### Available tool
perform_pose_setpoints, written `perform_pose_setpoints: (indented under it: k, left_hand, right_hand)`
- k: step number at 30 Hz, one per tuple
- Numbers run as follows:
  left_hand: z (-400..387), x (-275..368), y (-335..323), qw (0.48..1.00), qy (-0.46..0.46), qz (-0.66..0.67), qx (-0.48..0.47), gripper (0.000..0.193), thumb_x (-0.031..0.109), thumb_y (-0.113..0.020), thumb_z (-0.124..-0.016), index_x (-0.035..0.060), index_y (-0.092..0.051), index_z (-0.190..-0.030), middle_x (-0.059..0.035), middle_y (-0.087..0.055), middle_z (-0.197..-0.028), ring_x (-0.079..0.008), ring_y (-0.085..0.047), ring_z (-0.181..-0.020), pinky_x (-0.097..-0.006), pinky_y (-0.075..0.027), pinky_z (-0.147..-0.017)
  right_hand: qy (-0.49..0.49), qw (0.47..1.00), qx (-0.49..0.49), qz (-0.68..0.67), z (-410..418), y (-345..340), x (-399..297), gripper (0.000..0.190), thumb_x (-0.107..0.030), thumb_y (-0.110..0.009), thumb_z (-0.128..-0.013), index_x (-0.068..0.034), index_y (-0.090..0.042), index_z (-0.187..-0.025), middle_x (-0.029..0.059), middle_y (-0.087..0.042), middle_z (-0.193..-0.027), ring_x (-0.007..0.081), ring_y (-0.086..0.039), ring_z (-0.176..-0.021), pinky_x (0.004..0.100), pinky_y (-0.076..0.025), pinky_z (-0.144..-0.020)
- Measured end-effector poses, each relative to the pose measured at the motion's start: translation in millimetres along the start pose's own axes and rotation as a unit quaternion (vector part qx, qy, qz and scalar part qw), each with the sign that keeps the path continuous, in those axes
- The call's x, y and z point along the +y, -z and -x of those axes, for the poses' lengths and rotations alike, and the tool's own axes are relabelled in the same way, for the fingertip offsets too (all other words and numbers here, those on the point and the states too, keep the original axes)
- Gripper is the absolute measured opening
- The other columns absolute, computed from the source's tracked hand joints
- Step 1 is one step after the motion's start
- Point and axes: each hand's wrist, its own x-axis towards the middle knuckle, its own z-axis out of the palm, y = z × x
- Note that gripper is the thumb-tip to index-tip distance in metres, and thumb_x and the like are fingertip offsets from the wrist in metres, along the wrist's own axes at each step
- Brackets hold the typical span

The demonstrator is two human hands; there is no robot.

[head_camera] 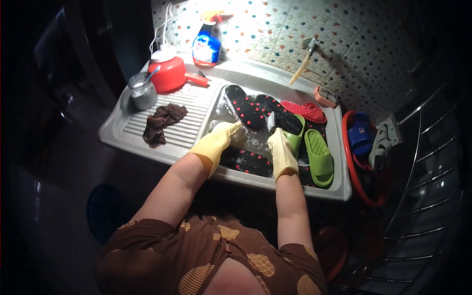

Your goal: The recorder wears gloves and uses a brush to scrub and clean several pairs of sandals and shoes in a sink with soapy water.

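Note:
Both my hands wear pale yellow rubber gloves over the sink basin. My left hand (220, 142) is at the lower end of a black slipper with red dots (245, 107), its fingers against the heel or toe edge. My right hand (282, 149) is closed around a brush (271, 121), whose whitish bristle end shows above the fingers; the handle is mostly hidden. Right of it lie a black patterned sole (282, 112), a red slipper (304, 110) and green slippers (319, 156). Soapy water and a black dotted mat (247, 162) show in the basin.
On the ribbed drainboard (180, 127) lie a brown cloth (162, 123), a glass jar (143, 92) and a red dipper-like container (167, 75). A spray bottle (206, 48) stands behind. A tap hose (300, 68) hangs over the rim, near a pink soap dish (326, 97). Right: a red basin (348, 155) with footwear.

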Motion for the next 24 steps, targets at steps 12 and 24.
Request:
perform_pose_setpoints:
  k: [12, 24]
  left_hand:
    - [-46, 27, -19, 0.93, 0.333, 0.152, 0.038, 0.055, 0.057, -0.063, -0.081, 0.0082, -0.069, -0.104, -0.0229, -0.065, -0.109, -0.0322, -0.058, -0.109, -0.0411, -0.041, -0.098]
    - [10, 14, 54, 0.959, 0.218, 0.176, 0.039, 0.048, 0.038, -0.059, -0.09, -0.0002, -0.059, -0.118, -0.0259, -0.054, -0.126, -0.0417, -0.052, -0.115, -0.0473, -0.039, -0.102]
  right_hand:
    - [0.101, 0.983, -0.141, -0.055, 53, 30, -16, 0.03, -0.004, -0.048, -0.08, -0.011, -0.06, -0.106, 0.0116, -0.069, -0.085, 0.0238, -0.065, -0.075, 0.0362, -0.048, -0.067]
    - [0.157, 0.942, 0.062, -0.292, -40, -22, 8, 0.047, -0.015, -0.043, -0.089, -0.009, -0.046, -0.136, 0.0211, -0.055, -0.127, 0.0351, -0.055, -0.117, 0.0404, -0.044, -0.101]
